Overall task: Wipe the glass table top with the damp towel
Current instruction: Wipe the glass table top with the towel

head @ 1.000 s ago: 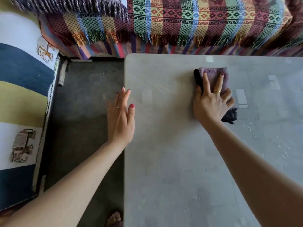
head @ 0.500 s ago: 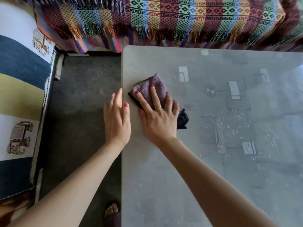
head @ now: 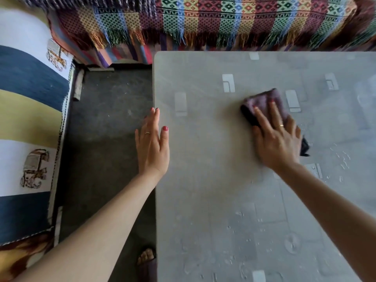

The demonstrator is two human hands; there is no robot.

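The grey glass table top fills the right half of the view. A folded purple and black towel lies on it, right of centre toward the far side. My right hand presses flat on the towel with straight fingers spread over it. My left hand rests open on the table's left edge, fingers straight and pointing away from me. Water droplets and streaks show on the glass to the right of the towel.
A colourful striped fringed blanket covers a seat along the table's far edge. Dark floor lies left of the table, with a blue, yellow and white rug beyond it. A sandalled foot shows by the table's near left edge.
My right hand has slid the towel from the table's left edge back to the right across the glass. My left hand stays on the left edge.
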